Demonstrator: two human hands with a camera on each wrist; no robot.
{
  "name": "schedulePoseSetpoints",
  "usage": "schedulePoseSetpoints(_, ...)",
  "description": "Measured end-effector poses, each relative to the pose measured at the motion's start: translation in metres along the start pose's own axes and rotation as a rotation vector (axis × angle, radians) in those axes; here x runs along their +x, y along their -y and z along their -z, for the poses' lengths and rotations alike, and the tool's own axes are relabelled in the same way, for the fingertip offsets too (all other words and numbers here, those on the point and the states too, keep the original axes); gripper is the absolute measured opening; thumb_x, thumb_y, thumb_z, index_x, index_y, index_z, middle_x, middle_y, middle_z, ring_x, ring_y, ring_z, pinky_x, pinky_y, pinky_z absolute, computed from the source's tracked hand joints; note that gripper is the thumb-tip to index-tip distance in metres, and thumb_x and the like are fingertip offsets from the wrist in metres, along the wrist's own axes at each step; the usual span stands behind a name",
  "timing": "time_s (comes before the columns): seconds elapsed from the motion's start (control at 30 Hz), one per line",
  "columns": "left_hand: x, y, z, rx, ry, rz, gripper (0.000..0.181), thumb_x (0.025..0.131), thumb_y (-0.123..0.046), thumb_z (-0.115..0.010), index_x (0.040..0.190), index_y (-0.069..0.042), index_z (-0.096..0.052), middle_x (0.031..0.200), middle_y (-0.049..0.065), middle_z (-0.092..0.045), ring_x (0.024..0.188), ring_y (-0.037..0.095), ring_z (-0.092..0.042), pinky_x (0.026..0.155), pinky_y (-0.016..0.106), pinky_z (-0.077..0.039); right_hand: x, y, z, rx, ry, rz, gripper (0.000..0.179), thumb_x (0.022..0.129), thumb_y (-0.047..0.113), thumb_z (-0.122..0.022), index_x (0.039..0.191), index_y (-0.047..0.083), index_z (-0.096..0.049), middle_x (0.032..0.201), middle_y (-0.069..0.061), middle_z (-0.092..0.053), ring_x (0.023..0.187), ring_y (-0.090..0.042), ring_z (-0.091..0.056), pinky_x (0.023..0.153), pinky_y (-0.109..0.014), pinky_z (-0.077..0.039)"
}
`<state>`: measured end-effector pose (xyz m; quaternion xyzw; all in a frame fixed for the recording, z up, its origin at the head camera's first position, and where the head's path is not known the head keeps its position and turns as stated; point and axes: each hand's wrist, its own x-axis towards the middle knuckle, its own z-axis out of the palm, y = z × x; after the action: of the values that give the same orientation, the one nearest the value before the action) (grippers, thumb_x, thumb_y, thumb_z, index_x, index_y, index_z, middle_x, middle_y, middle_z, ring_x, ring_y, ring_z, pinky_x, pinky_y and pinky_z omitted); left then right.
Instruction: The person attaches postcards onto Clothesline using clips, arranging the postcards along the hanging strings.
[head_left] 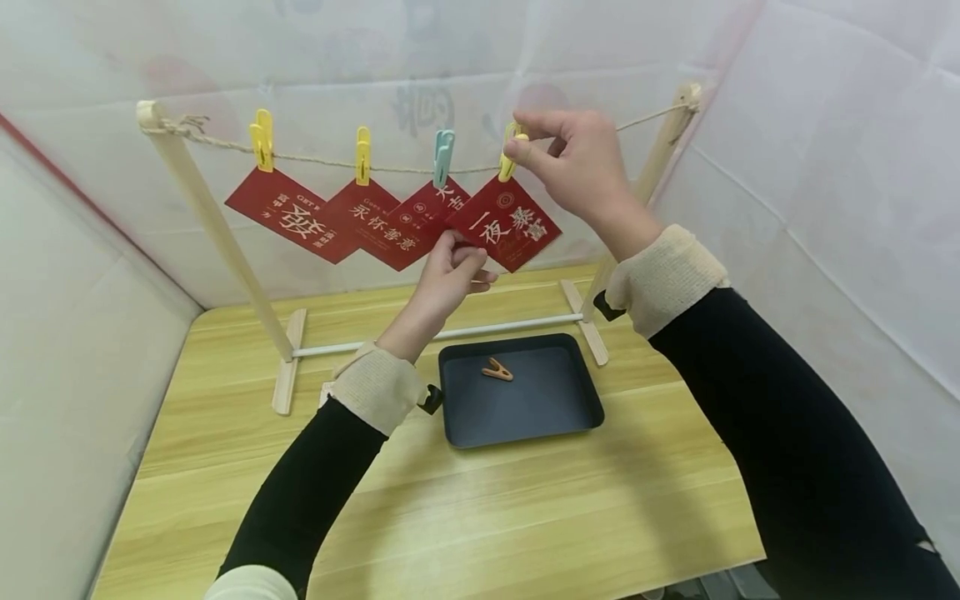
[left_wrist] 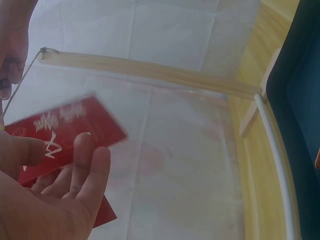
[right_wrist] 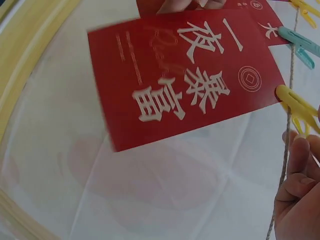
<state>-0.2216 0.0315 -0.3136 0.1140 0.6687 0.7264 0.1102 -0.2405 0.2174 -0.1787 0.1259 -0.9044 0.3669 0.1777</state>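
Note:
My right hand [head_left: 588, 162] pinches the handle end of a yellow clothespin [head_left: 507, 158] on the rope. Its nose sits at the top corner of a red card [head_left: 517, 221] with pale characters, seen up close in the right wrist view. My left hand [head_left: 450, 279] holds that card by its lower left edge, thumb in front. In the left wrist view the left hand [left_wrist: 60, 185] covers part of the card [left_wrist: 95, 125]. Beside it, overlapping red cards hang from a teal clothespin [head_left: 443, 157] and two more yellow clothespins [head_left: 363, 157].
The rope [head_left: 322, 161] spans two wooden posts [head_left: 213, 225], joined low down by a white rod [head_left: 510, 326]. A dark tray [head_left: 517, 429] on the wooden table [head_left: 525, 517] holds an orange clothespin [head_left: 497, 370]. White sheets surround the table.

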Motion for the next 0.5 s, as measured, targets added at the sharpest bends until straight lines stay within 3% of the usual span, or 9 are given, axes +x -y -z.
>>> schedulePoseSetpoints(0.3, -0.008, 0.007, 0.009, 0.025, 0.032, 0.020, 0.047, 0.103, -0.019, -0.054, 0.145, -0.011, -0.033, 0.139, 0.009, -0.058, 0.112, 0.038, -0.064, 0.097, 0.044, -0.054, -0.003, -0.005, -0.002, 0.052, -0.035, -0.011, 0.047, 0.091, 0.048, -0.069, 0.134, 0.030, -0.063, 0.124, 0.005, -0.071, 0.081, -0.011, -0.063, 0.071, -0.021, -0.049)
schedulePoseSetpoints(0.5, -0.026, 0.017, 0.023, 0.083, 0.031, 0.016, 0.050, 0.103, -0.022, -0.056, 0.146, -0.012, -0.034, 0.134, 0.008, -0.061, 0.110, 0.033, -0.067, 0.096, 0.044, -0.054, -0.010, -0.017, 0.000, 0.126, -0.183, 0.015, 0.038, 0.093, 0.038, -0.070, 0.128, 0.025, -0.067, 0.122, 0.005, -0.071, 0.075, -0.012, -0.060, 0.065, -0.023, -0.046)
